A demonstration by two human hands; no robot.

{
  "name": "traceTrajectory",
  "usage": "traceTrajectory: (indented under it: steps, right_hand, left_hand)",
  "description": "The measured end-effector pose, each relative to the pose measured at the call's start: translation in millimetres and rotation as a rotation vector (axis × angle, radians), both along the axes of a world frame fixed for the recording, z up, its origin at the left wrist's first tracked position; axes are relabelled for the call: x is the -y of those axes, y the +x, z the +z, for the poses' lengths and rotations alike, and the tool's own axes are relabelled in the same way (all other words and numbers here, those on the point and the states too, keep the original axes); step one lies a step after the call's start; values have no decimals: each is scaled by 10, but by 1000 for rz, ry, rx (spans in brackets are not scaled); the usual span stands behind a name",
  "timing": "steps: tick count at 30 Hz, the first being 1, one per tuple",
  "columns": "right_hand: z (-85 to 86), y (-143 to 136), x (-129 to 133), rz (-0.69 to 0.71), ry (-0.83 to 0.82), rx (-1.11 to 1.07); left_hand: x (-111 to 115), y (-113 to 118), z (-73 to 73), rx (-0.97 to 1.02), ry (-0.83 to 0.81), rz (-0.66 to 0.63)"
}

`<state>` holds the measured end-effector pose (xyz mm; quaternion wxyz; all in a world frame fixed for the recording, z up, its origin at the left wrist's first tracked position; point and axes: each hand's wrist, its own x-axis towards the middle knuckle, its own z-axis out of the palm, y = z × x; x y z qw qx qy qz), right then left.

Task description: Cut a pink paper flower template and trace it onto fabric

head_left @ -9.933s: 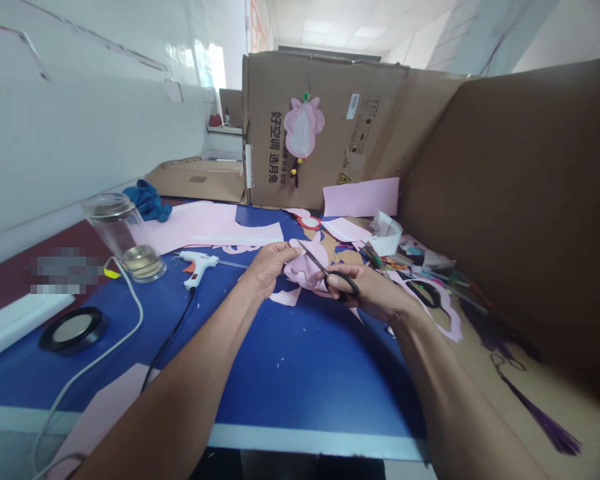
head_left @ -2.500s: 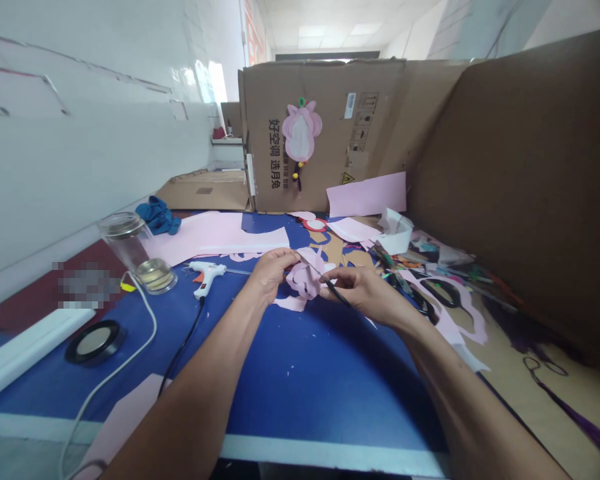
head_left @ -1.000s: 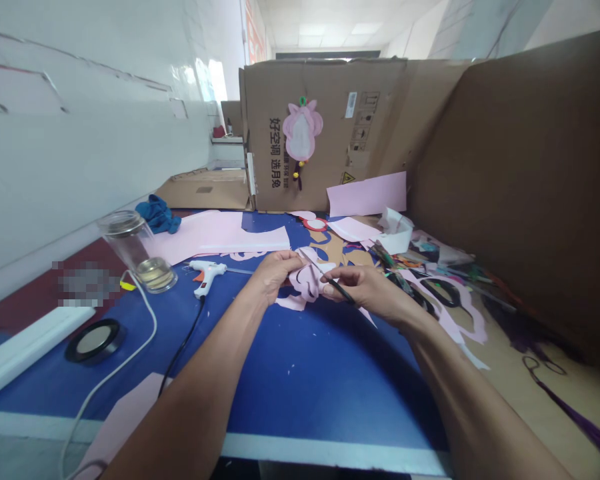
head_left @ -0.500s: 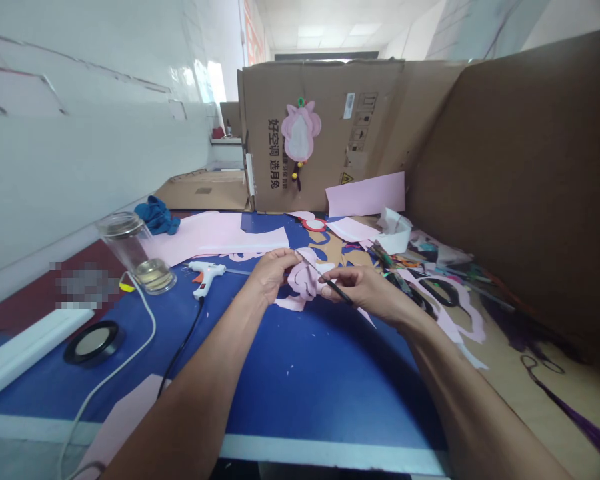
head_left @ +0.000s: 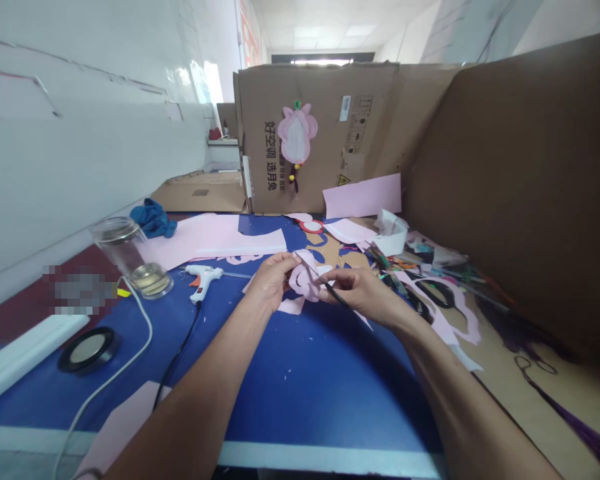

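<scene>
My left hand (head_left: 275, 275) pinches the upper left edge of a pink paper cut-out (head_left: 305, 283) with curved slits, held just above the blue table. In my right hand (head_left: 357, 290) is a slim black-handled tool (head_left: 339, 298). Its thin end lies across the cut-out, pointing up and left towards my left fingertips; whether it is a knife or something else I cannot tell. Both hands have closed fingers. A strip of pink paper (head_left: 292, 306) shows beneath the cut-out. To the left of my left hand a white glue gun (head_left: 203, 280) lies on the table.
A glass jar (head_left: 153, 279), black tape roll (head_left: 89, 350) and white cable (head_left: 125, 367) occupy the left side. Paper scraps and tools lie to the right, with scissors (head_left: 535, 369) at far right. A cardboard box wall (head_left: 330, 133) bearing a pink flower-shaped ornament (head_left: 297, 137) stands behind.
The cut-out has turned slightly between my fingers, and the pink strip beneath shows differently. Both hands keep their grips. The whole view has shifted a little.
</scene>
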<state>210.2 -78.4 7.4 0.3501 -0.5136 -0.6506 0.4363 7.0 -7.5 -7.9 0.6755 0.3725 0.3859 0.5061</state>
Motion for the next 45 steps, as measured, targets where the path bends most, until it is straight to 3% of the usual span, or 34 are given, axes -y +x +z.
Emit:
traceTrajectory:
  steps: [9, 15, 25, 36, 45]
  right_hand:
    - [-130, 10, -17, -33, 181, 110]
    - [-62, -30, 52, -90, 242, 214]
    - [-101, -34, 38, -68, 203, 183]
    - [-98, 15, 20, -20, 197, 197]
    - [-113, 31, 5, -1, 132, 112]
  left_hand:
    - [3, -14, -34, 35, -41, 4]
    - [8, -7, -56, 66, -53, -2]
    - [-3, 6, -104, 70, -78, 8]
    - [-79, -121, -46, -95, -19, -36]
    - [-68, -105, -46, -99, 25, -33]
